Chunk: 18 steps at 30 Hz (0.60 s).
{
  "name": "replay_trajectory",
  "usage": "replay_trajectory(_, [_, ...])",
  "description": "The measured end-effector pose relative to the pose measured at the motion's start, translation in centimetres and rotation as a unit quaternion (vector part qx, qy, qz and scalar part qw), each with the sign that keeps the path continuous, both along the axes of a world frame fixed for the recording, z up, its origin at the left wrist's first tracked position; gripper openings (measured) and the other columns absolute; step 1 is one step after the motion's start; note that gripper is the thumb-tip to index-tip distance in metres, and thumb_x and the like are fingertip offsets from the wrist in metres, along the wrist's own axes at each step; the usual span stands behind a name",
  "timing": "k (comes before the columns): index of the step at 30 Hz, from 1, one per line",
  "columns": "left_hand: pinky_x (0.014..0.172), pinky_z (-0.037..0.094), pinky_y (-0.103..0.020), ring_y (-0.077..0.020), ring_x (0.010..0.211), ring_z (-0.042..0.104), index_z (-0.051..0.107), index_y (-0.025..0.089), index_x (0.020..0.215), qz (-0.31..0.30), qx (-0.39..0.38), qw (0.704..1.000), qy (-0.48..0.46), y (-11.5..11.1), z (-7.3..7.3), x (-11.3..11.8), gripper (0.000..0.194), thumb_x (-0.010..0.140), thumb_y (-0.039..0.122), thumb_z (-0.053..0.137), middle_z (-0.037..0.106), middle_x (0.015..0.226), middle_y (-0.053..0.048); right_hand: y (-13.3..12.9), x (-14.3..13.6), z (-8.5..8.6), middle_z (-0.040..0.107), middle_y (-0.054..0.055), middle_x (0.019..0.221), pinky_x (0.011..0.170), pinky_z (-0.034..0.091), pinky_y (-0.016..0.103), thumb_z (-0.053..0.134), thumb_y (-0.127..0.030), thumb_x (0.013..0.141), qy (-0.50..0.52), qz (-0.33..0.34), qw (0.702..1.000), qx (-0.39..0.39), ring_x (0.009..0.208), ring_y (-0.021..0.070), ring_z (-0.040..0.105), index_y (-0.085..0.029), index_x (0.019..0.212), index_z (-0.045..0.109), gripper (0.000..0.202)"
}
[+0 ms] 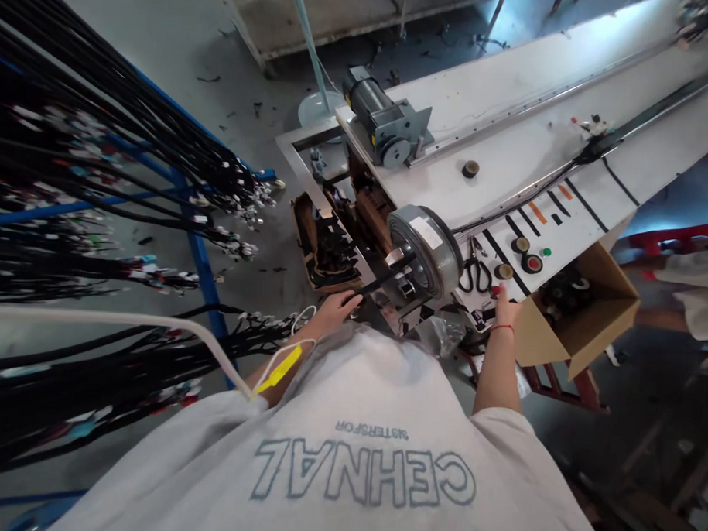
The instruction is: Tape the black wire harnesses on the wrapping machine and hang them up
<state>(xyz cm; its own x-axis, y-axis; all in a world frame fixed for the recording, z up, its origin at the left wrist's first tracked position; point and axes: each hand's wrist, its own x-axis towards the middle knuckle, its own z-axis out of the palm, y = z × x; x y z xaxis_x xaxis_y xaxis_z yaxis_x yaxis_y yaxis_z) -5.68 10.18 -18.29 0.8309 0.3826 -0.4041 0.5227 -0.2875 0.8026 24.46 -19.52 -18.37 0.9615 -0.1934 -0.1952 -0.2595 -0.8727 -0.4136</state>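
My left hand is closed round a black cable, which leads into the grey ring-shaped wheel on the machine. On the wheel's other side, black cable continues along the white table. My right hand is at the table's front edge with a finger stretched out beside a small red button. Whether the finger presses it is hard to tell. Just beyond that finger lies a tape roll. Black-handled scissors lie between the wheel and my right hand.
A motor is mounted at the table's end. An open cardboard box stands right of my right hand. Cable bundles hang on a blue rack at left. More tape rolls and a green button are on the table.
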Motion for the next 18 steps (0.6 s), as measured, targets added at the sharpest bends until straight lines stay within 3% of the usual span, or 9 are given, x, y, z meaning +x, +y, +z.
replay_trajectory(2, [0.061,0.036,-0.026,-0.0163,0.065,0.047,0.048,0.02,0.066,0.016,0.011,1.0,-0.001,-0.3,0.6,-0.2,0.044,0.086,0.059,0.038,0.051,0.063,0.001,-0.9,1.0,-1.8,0.059,0.029,0.126,0.098,0.05,0.042,0.055,-0.059,0.087,0.018,-0.114,0.993,0.024,0.121,0.0341,0.057,-0.002,0.13,0.049,0.071])
replay_trajectory(4, [0.061,0.036,-0.026,-0.0162,0.066,0.046,0.048,0.021,0.067,0.02,0.014,1.0,0.001,-0.4,1.1,-0.2,0.044,0.086,0.059,0.038,0.049,0.064,0.001,-0.8,0.8,-2.8,0.059,0.028,0.127,0.101,0.048,0.041,0.058,-0.063,0.084,0.0,-0.152,0.988,0.028,0.122,0.0339,0.057,-0.004,0.129,0.05,0.075])
replay_trajectory(8, [0.059,0.036,-0.026,-0.0149,0.062,0.044,0.046,0.021,0.064,0.011,0.016,1.0,0.008,-0.4,1.3,-0.5,0.045,0.086,0.06,0.037,0.047,0.06,0.002,-0.4,-0.5,-3.4,0.056,0.026,0.132,0.104,0.045,0.043,0.052,-0.068,0.086,-0.061,-0.129,0.988,0.049,0.126,0.0338,0.054,-0.006,0.136,0.043,0.08])
replay_trajectory(13, [0.061,0.039,-0.026,-0.0154,0.063,0.049,0.051,0.02,0.068,0.006,0.01,1.0,0.007,-0.6,1.4,-0.9,0.046,0.087,0.059,0.038,0.053,0.062,0.001,-1.2,-0.5,-4.0,0.052,0.029,0.135,0.105,0.042,0.043,0.059,-0.071,0.08,-0.097,-0.093,0.987,0.083,0.132,0.0363,0.046,-0.003,0.137,0.04,0.091])
replay_trajectory(18, [0.065,0.042,-0.027,-0.0177,0.069,0.054,0.061,0.017,0.079,0.03,0.024,0.999,0.007,-0.3,1.8,-0.9,0.049,0.084,0.061,0.042,0.062,0.072,-0.002,-1.3,-0.4,-4.3,0.051,0.027,0.137,0.106,0.04,0.045,0.049,-0.07,0.087,-0.09,-0.094,0.987,0.095,0.133,0.0348,0.045,-0.006,0.138,0.038,0.083])
